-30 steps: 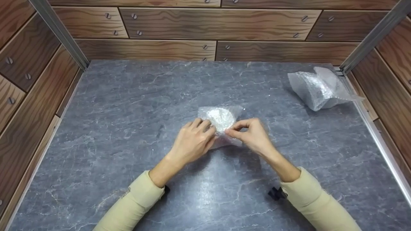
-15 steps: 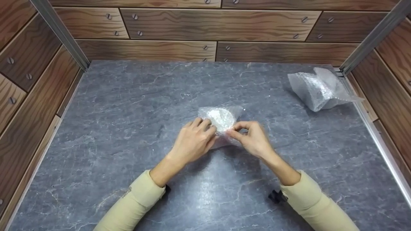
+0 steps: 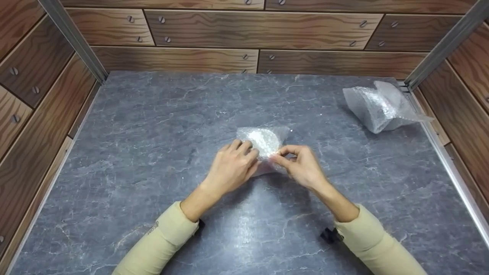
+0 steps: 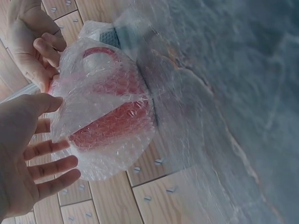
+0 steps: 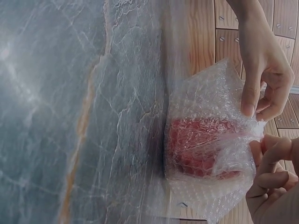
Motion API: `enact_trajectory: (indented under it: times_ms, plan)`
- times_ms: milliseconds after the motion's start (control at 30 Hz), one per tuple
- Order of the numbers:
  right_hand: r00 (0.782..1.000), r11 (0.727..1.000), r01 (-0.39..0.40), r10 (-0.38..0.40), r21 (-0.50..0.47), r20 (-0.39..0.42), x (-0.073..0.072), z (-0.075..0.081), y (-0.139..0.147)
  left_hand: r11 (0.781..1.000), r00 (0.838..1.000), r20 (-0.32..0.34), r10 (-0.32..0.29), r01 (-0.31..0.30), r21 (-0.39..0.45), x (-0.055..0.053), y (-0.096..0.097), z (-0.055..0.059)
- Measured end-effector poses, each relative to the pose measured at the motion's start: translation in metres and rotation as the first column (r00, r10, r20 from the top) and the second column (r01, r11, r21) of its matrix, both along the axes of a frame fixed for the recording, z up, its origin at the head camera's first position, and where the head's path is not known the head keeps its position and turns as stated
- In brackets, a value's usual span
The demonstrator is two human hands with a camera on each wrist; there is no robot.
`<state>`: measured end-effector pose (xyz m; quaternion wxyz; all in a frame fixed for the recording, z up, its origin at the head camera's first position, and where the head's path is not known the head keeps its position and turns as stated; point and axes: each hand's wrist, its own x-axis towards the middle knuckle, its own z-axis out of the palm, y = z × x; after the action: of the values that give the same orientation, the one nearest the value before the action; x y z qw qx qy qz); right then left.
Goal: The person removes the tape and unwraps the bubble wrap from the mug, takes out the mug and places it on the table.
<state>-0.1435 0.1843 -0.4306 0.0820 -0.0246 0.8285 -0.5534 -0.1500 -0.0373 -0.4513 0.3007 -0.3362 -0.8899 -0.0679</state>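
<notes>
A red mug (image 4: 114, 126) stands wrapped in clear bubble wrap (image 3: 263, 139) at the middle of the table; its looped handle shows through the plastic in the left wrist view. My left hand (image 3: 231, 166) rests against the bundle's left side, its fingers (image 4: 56, 168) spread and their tips at the plastic's edge. From the right, my right hand (image 3: 305, 166) pinches the wrap's near top edge between thumb and index finger. A pinkish strip (image 5: 236, 135) runs across the wrap to that pinch in the right wrist view.
A second bubble-wrapped bundle (image 3: 376, 107) lies at the table's back right corner, partly over the metal edge rail. Wood-patterned panels (image 3: 263, 30) enclose the grey marbled table (image 3: 153, 126) at the back and sides.
My right thumb and index finger have shifted slightly to the right along the wrap's edge. My left hand and both bundles have stayed nearly still.
</notes>
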Motion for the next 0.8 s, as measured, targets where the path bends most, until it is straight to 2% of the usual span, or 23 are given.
enact_trajectory:
  times_ms: [200, 567, 800]
  plan:
    - [1.000, 0.999, -0.002, 0.002, -0.034, 0.012, -0.0001, -0.0009, 0.0009, 1.000, 1.000, -0.017, 0.017, -0.017, 0.005, -0.0009, 0.0018, -0.0024]
    - [0.999, 0.991, 0.011, -0.004, -0.135, 0.053, -0.0017, -0.0054, 0.0034, 0.999, 0.999, -0.003, 0.035, -0.035, 0.006, -0.0034, 0.0050, -0.0032]
    - [0.998, 0.982, -0.006, 0.018, -0.187, 0.062, -0.0014, -0.0059, 0.0047, 0.998, 0.997, -0.046, 0.065, -0.065, 0.015, -0.0045, 0.0095, -0.0033]
